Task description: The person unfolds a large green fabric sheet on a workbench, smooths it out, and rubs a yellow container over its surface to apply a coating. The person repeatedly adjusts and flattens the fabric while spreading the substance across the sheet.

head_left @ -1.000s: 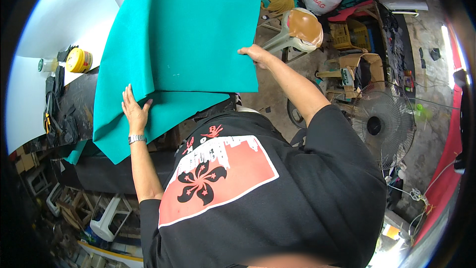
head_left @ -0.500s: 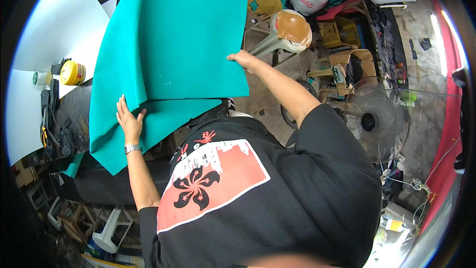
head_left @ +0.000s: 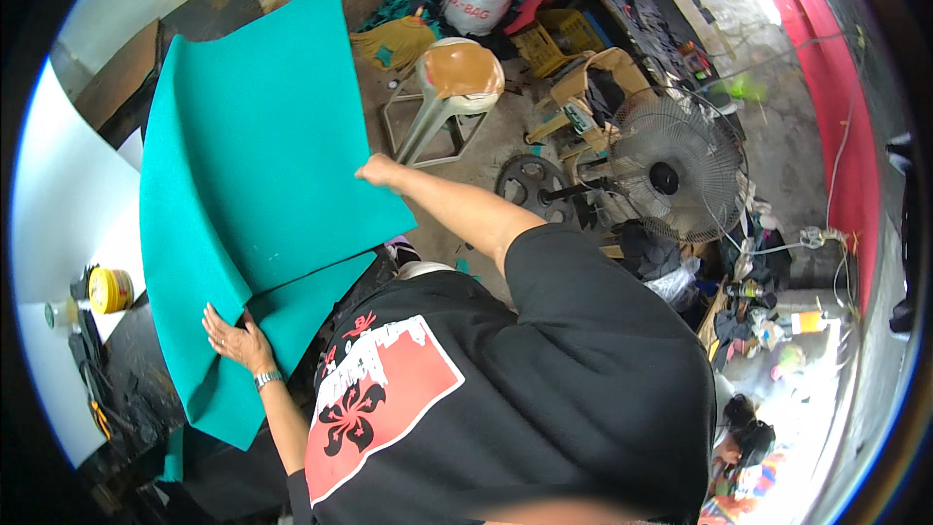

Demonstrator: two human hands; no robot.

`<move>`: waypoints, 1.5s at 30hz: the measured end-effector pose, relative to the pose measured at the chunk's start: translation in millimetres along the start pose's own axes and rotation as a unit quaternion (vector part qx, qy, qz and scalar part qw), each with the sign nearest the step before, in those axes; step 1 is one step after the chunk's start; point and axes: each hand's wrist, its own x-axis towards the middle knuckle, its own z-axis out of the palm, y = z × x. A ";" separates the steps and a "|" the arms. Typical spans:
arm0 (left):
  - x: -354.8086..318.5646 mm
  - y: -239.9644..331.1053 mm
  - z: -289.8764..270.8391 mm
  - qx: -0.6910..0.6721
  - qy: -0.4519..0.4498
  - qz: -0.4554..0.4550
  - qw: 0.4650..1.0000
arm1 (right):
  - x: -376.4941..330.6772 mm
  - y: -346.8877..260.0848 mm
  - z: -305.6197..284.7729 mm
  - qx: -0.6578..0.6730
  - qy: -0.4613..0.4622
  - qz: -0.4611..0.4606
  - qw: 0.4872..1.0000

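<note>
Yellow tub (head_left: 110, 290) toward dark table's (head_left: 141, 348) left side. Green sheet (head_left: 277, 126) lies across table, creased near its front edge. Left hand (head_left: 240, 340): grip wide, laid on sheet. Right hand (head_left: 379, 172): narrow grip, holding sheet's right edge. Beyond: stool (head_left: 459, 70), fan (head_left: 671, 170).

Scene viewed steeply from above, through the left of two head-worn fisheyes.
The black shirt (head_left: 544, 379) is looked down on at closest range and is spread across the lower middle; beyond it, the left hand (head_left: 241, 342), the right hand (head_left: 381, 171) and the green sheet (head_left: 262, 156) are caught at middle range. The fan (head_left: 671, 165) and the stool (head_left: 460, 68) are seen farther off, and straight edges are bent toward the rim.
</note>
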 end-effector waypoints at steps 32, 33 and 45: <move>4.8 5.1 -19.7 -0.050 -0.008 -0.026 0.998 | -51.1 -38.5 -81.1 0.293 -0.094 0.064 0.949; 5.8 7.3 -25.9 -0.077 0.034 -0.017 0.996 | -60.3 -53.1 -100.4 0.311 -0.080 0.044 0.946; 106.7 1.1 -125.5 -0.150 0.168 0.000 0.974 | -6.8 -218.9 -310.3 0.315 -0.146 -0.051 0.936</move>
